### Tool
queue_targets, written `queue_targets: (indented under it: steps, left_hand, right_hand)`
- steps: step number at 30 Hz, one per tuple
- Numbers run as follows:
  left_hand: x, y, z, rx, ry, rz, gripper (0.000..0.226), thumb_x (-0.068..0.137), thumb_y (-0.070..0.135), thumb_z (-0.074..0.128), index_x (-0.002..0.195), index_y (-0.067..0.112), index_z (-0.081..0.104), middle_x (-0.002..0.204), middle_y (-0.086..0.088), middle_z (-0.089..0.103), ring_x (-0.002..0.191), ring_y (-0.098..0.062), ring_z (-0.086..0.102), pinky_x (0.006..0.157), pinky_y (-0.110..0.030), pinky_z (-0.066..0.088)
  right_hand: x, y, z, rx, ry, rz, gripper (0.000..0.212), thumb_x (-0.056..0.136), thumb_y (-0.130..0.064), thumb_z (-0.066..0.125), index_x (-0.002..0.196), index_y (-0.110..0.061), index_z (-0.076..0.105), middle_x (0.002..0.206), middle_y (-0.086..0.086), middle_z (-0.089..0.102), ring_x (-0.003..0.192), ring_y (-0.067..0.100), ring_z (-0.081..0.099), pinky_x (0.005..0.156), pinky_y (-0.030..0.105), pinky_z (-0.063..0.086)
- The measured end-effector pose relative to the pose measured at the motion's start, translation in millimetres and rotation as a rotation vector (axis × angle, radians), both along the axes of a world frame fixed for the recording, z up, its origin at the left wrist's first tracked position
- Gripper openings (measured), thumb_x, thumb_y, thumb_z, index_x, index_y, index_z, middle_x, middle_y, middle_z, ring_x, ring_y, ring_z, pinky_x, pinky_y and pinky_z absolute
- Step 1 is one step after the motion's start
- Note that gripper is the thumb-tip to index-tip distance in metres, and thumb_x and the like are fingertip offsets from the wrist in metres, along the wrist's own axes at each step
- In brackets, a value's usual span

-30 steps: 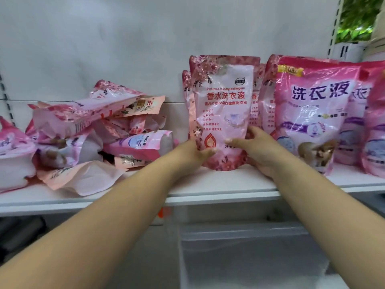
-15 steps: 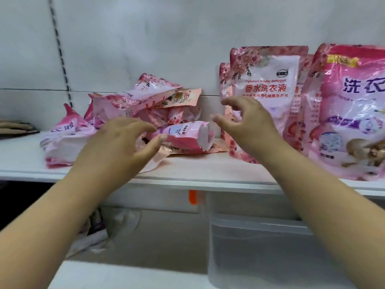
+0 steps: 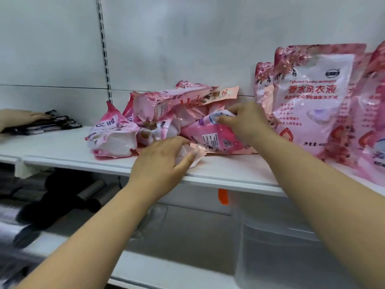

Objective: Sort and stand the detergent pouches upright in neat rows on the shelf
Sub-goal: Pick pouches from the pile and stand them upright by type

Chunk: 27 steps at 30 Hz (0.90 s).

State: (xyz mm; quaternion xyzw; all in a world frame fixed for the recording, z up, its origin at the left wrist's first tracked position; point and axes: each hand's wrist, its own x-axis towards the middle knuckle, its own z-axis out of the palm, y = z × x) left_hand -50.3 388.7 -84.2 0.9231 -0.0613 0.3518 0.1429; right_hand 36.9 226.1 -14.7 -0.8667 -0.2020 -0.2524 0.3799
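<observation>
White shelf (image 3: 62, 149), front edge: left hand (image 3: 160, 161) pinches a flat pouch (image 3: 192, 153); right hand (image 3: 243, 119) grips the pink pouch (image 3: 210, 136). Lift one pouch, stand it beside the upright row (image 3: 308, 105).

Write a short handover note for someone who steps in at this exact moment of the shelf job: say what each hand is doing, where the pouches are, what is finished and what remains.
Left hand: fingers on the pale bottom edge of a lying pouch at the shelf front; grip unclear.
Right hand: fingers pinched on the white end of the pink lying pouch.
Pile: several pouches lie jumbled at mid-shelf.
Done: a row of standing pouches on the right, against the back wall.
Left: lift each pouch from the pile, sort it, stand it beside that row.
Note: another person's hand rests on dark items at far left.
</observation>
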Motion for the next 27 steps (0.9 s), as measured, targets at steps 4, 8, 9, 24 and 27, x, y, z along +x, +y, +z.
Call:
queue_targets:
  steps: [4, 8, 9, 24, 27]
  left_hand:
    - [3.6, 3.0, -1.9, 0.003, 0.001, -0.022, 0.074, 0.071, 0.07, 0.008, 0.111, 0.029, 0.055, 0.11, 0.007, 0.062, 0.101, -0.015, 0.053, 0.072, -0.027, 0.034]
    - [3.4, 3.1, -3.1, 0.002, -0.081, -0.017, 0.076, 0.075, 0.069, 0.006, 0.11, 0.025, 0.057, 0.108, 0.004, 0.063, 0.099, -0.017, 0.056, 0.07, -0.027, 0.032]
    - [3.7, 2.7, -4.2, 0.003, -0.1, -0.022, 0.075, 0.076, 0.068, 0.006, 0.106, 0.024, 0.058, 0.102, 0.003, 0.064, 0.096, -0.019, 0.056, 0.068, -0.027, 0.031]
    - [-83.3, -87.3, -61.4, -1.745, 0.462, -0.726, 0.071, 0.069, 0.065, 0.054, 0.116, 0.011, 0.062, 0.1, -0.009, 0.067, 0.076, -0.012, 0.065, 0.064, -0.028, 0.056]
    - [-74.7, -88.3, -72.7, -1.807, 0.461, -0.729, 0.051, 0.061, 0.044, 0.057, 0.095, 0.008, 0.068, 0.078, -0.009, 0.071, 0.064, -0.018, 0.067, 0.059, -0.029, 0.056]
  right_hand:
    - [-19.7, -10.0, 2.3, 0.155, -0.072, 0.033, 0.017, 0.081, -0.022, 0.068, 0.095, -0.013, 0.072, 0.07, 0.0, 0.06, 0.06, 0.012, 0.05, 0.059, 0.021, 0.041]
    - [-54.0, -25.1, -1.6, 0.149, -0.118, 0.087, 0.01, 0.079, -0.02, 0.07, 0.089, -0.02, 0.072, 0.063, -0.009, 0.06, 0.057, 0.009, 0.052, 0.06, 0.028, 0.047]
    - [-64.0, -29.6, -1.5, 0.118, -0.145, 0.077, 0.009, 0.079, -0.02, 0.07, 0.087, -0.018, 0.074, 0.063, -0.007, 0.061, 0.057, 0.009, 0.053, 0.06, 0.029, 0.048]
    - [-164.2, -33.5, -136.8, 0.038, -0.551, -0.081, 0.028, 0.072, -0.02, 0.072, 0.096, -0.006, 0.07, 0.088, 0.004, 0.067, 0.083, 0.015, 0.051, 0.085, 0.013, 0.035]
    - [-172.2, -34.8, -158.5, 0.047, -0.346, 0.094, 0.049, 0.074, -0.046, 0.063, 0.107, -0.01, 0.066, 0.099, 0.0, 0.061, 0.095, 0.006, 0.05, 0.089, 0.005, 0.032]
